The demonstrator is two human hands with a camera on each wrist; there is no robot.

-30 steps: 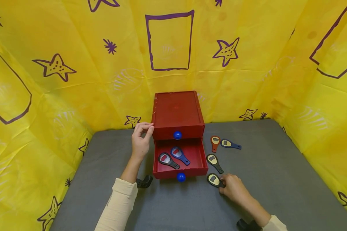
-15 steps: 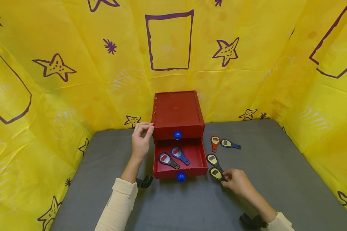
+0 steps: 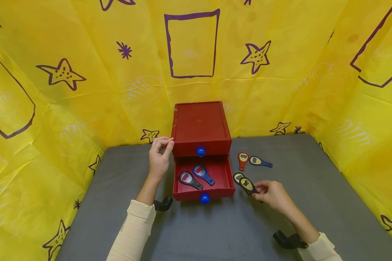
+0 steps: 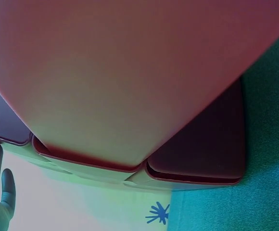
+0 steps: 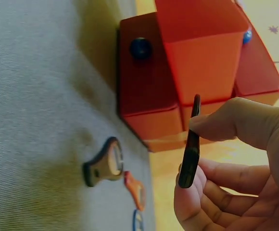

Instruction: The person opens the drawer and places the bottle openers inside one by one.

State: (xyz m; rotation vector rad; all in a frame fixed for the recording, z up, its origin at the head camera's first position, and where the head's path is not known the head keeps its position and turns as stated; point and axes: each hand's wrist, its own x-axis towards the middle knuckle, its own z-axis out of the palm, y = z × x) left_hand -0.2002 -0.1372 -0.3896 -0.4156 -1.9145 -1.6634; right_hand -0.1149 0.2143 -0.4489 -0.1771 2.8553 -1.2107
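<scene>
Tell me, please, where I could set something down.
The table is bare left of the left hand, right of the right hand, and between the forearms before the open drawer. Crowded: just right of the drawer, where three bottle openers lie and the right hand holds another.

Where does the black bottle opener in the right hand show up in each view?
Head: the black bottle opener is right of centre, below mid-height, in the right hand.
Left wrist: not in it.
Right wrist: right of centre, seen edge-on.
Shared landmark: the red drawer unit, visible in all three.
</scene>
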